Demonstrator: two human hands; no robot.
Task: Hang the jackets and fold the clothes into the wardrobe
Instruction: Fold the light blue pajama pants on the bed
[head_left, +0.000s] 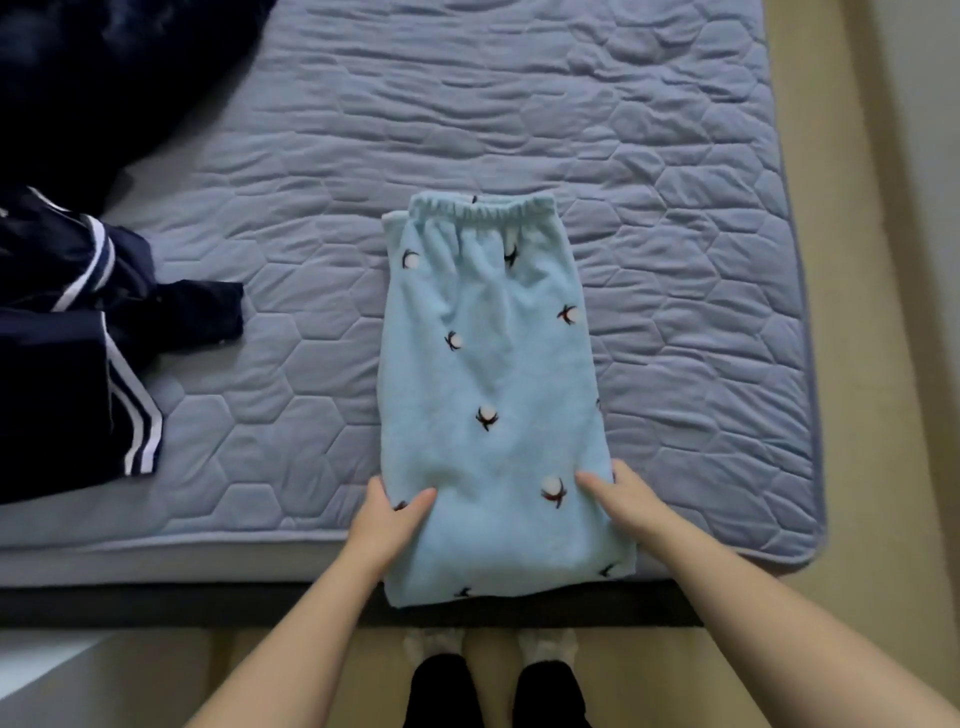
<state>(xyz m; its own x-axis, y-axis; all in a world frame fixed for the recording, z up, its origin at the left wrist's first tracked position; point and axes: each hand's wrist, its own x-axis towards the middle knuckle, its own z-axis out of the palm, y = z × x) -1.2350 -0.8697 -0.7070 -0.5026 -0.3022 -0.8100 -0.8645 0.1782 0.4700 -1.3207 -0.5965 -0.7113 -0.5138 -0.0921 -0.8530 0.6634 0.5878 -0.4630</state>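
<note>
Thumbs are laid on top and the other fingers curled round the edges: the left hand (389, 514) and right hand (626, 499) grip the hem end of the pale blue fleece pyjama trousers (483, 364). These lie folded lengthwise on the quilted bed (675, 260), the hem overhanging its near edge. The hem should be carried level to the elastic waistband, edges matched. A navy white-striped garment (78, 338) lies well apart.

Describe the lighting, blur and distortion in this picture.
Head view: dim, even light, no glare; generally soft, left hand and right hand blurred at the blue trousers; dark clothes lose detail in shadow; wide lens bows the mattress edge.
</note>
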